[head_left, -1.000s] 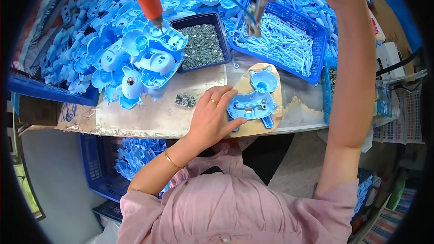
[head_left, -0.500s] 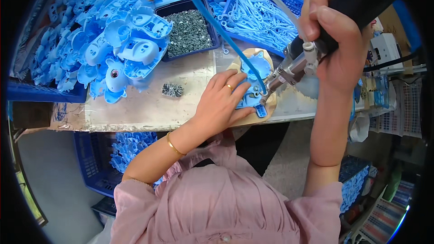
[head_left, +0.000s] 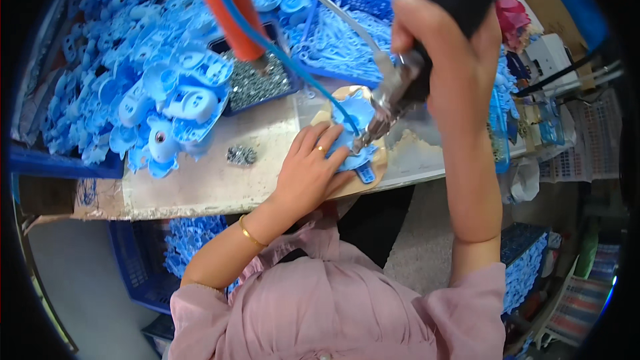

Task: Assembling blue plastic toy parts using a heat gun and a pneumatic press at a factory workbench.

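Two hands work one blue plastic part (head_left: 352,135) lying on a wooden jig (head_left: 368,177) near the worktop (head_left: 200,183) edge. The left hand (head_left: 308,172) lies flat on the part, fingers spread, pinning it. The right hand (head_left: 445,47), its grip closed round a powered screwdriver (head_left: 393,97), has come nearer and lower than half a second ago (tip now down on the part). Left of them sits a small heap of screws (head_left: 241,155); farther off, a blue tray of screws (head_left: 257,80).

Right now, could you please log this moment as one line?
left hand: pressing blue plastic part | right hand: gripping powered screwdriver | tip: on part
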